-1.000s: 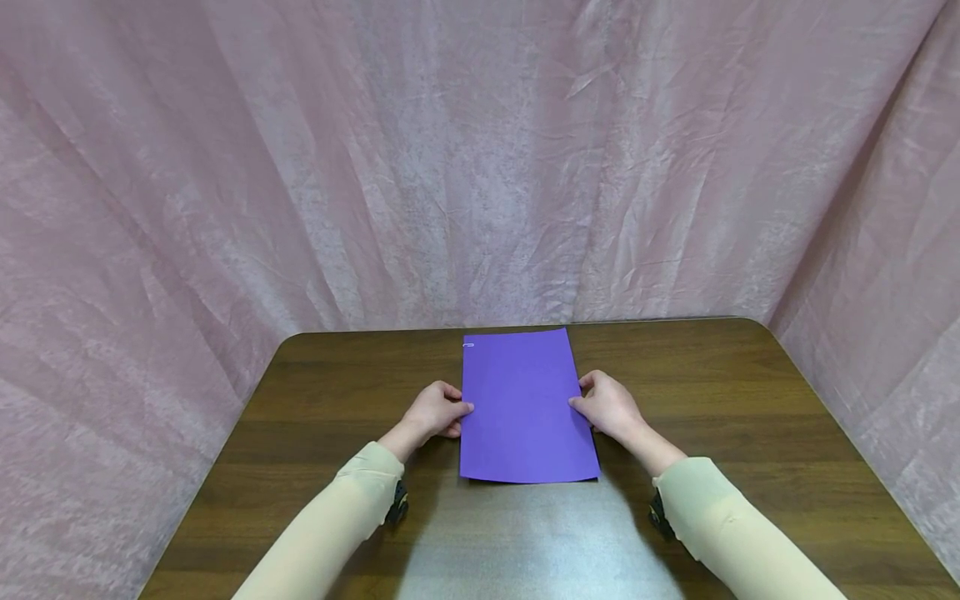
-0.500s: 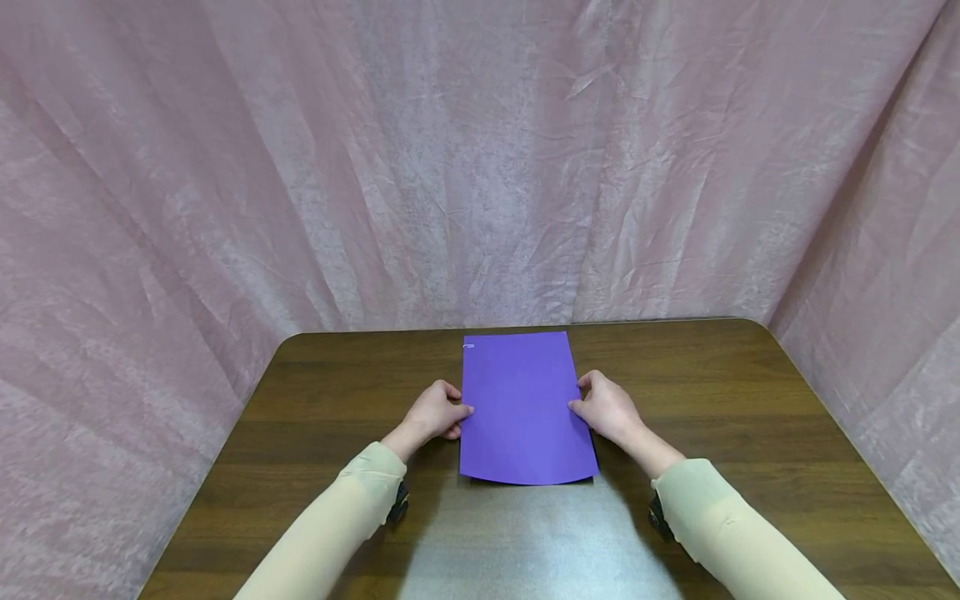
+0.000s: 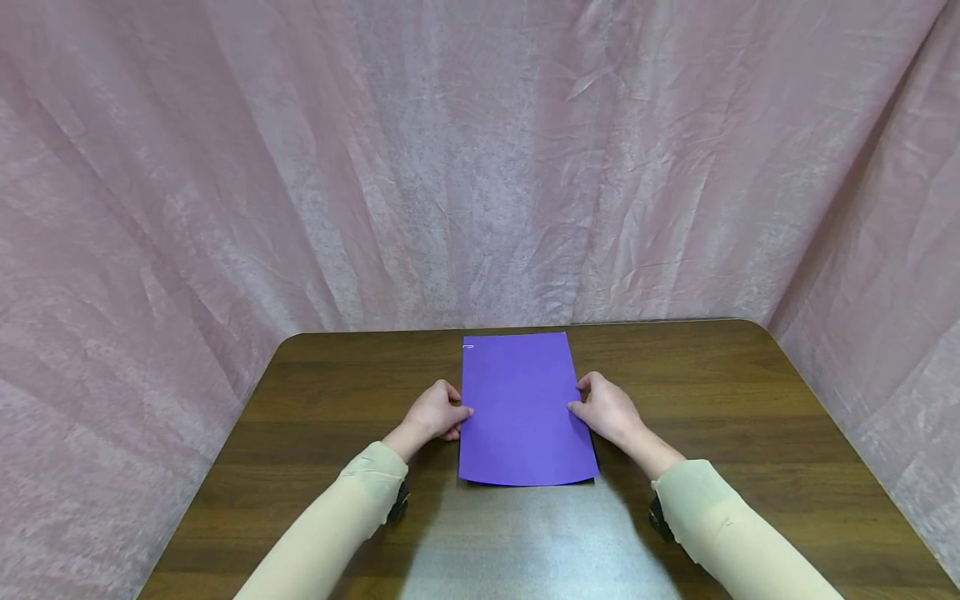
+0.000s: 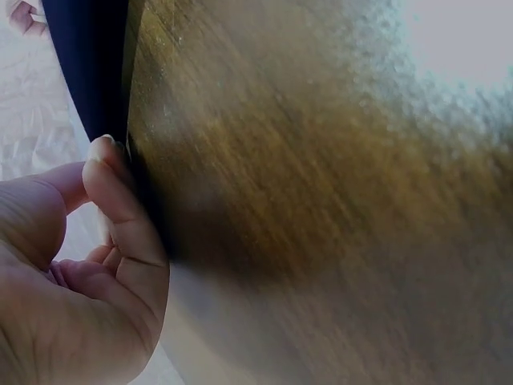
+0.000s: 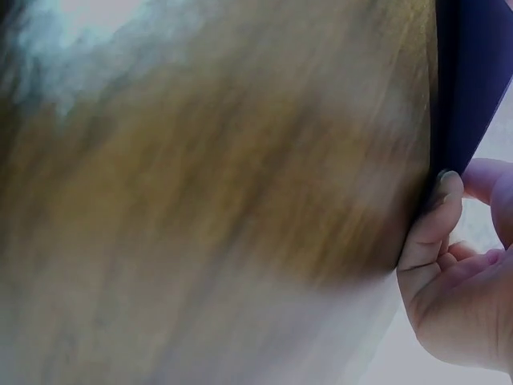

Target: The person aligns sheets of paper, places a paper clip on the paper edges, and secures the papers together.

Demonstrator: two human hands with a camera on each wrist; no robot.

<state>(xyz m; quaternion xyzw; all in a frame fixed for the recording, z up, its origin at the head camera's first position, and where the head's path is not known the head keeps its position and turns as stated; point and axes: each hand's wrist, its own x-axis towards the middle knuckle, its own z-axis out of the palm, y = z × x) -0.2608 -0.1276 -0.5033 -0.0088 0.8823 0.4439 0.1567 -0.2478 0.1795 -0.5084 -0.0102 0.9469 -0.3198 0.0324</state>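
Note:
A purple sheet of paper (image 3: pixel 521 408) lies at the middle of the table in the head view, its near edge bowed and slightly raised, with a shadow under it. Near its far left corner sits a small white paper clip (image 3: pixel 468 346). My left hand (image 3: pixel 435 412) pinches the left edge, thumb on top and fingers beneath. On the opposite edge my right hand (image 3: pixel 609 408) pinches the paper the same way. Both wrist views show the dark underside of the paper (image 4: pixel 90 60) between thumb and fingertips, close to the tabletop.
The brown wooden table (image 3: pixel 712 400) has rounded far corners and a bright glare near its front. Pink curtains (image 3: pixel 495 167) hang behind it and along the sides.
The paper's near edge has bowed a little and its far right corner has come slightly nearer. Both hands keep their grip with barely any movement.

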